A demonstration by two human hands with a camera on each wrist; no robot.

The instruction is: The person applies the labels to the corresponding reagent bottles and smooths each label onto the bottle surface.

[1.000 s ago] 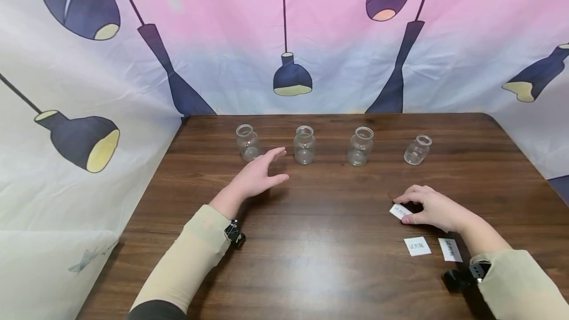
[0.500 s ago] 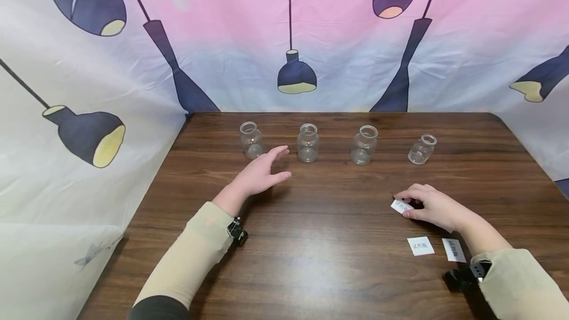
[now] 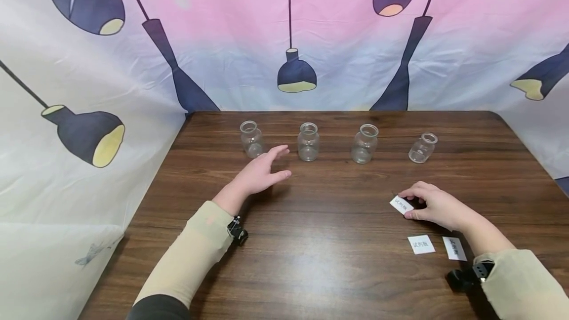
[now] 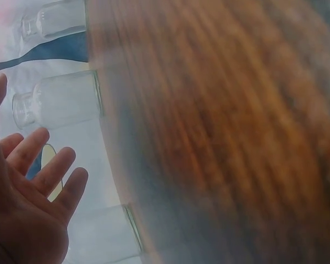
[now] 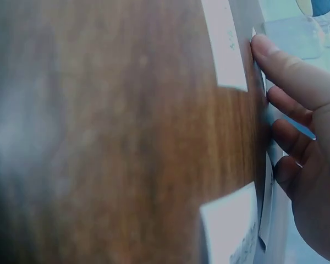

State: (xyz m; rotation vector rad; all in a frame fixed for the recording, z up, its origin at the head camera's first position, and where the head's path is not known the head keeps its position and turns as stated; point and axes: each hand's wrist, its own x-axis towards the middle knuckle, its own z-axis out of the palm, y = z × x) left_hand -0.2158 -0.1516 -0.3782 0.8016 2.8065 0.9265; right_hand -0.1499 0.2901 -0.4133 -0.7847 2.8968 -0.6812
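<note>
- Paper label (image 3: pixel 401 205), 1 pc: R side of table (image 3: pixel 320 233), nearer the wearer than the R-most jar. Long axis runs diag., upper L to lower R in head view; writing follows the same line. Flat rect., wht., dk. characters, crisp corners.
- R hand (image 3: pixel 433 206): pinching paper label btwn thumb & fingertips, thumb at nr edge, fingers at far edge. Whether label is lifted: can't tell.
- L hand (image 3: pixel 255 174): fingers extended, thumb spread apart; nearest L-most jar (image 3: pixel 252 140).
- Mid. label (image 3: pixel 421 244): wht., same characters, long axis approx. crosswise, flat on table.
- R label (image 3: pixel 454 249): wht., beside mid. label, long axis lengthwise, writing turned sideways; nr R wrist.
- Other jars: 2nd jar (image 3: pixel 308 143), 3rd jar (image 3: pixel 364 145), R-most jar (image 3: pixel 422 148). All 4 clear glass, rimmed, in a row along far side; R-most looks shorter.
</note>
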